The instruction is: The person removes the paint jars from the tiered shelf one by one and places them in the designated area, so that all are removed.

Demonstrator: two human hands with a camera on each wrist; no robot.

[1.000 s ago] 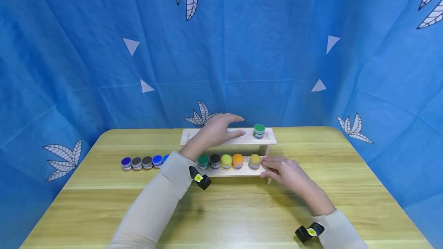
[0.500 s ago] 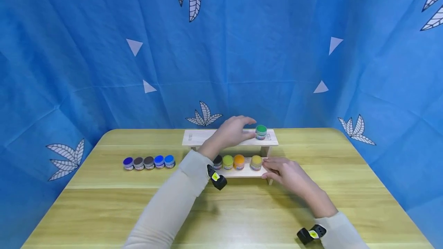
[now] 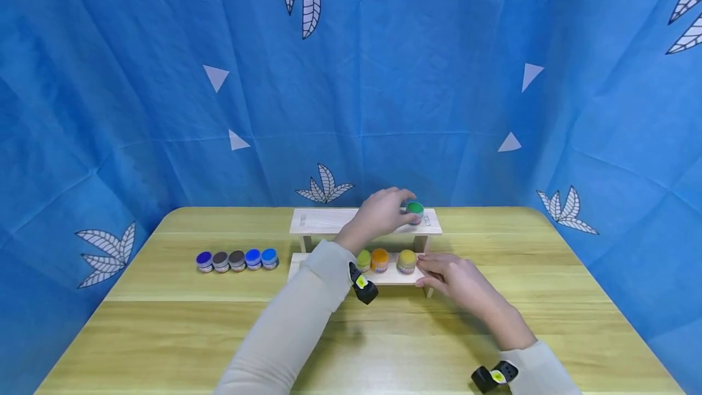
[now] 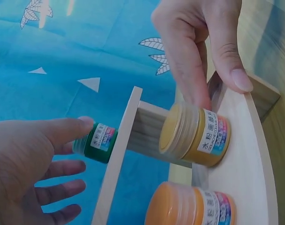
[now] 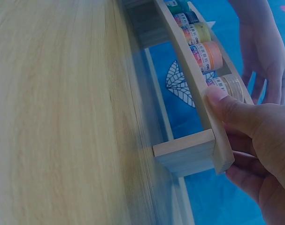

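Note:
In the head view my left hand (image 3: 379, 215) is at a small green paint jar (image 3: 415, 207) near the right end of the upper board of a two-tier wooden rack (image 3: 323, 220). The left wrist view has its thumb on the lid side of that green jar (image 4: 102, 143), index finger behind, other fingers spread. My right hand (image 3: 459, 278) grips the right end of the lower board, its thumb on the front edge in the right wrist view. Just beside its fingertips stands a yellow paint jar (image 3: 407, 261). Left of that are orange (image 3: 379, 259) and lime (image 3: 364, 260) jars.
Several jars with blue and dark lids (image 3: 237, 260) stand in a row on the wooden table (image 3: 181, 322), left of the rack. My left forearm hides part of the lower board; green and dark jars (image 5: 187, 18) there show in the right wrist view. A blue curtain hangs behind.
My left hand has moved right along the upper board to the green jar, and its thumb and index finger have closed around it. The right hand has kept its place on the rack.

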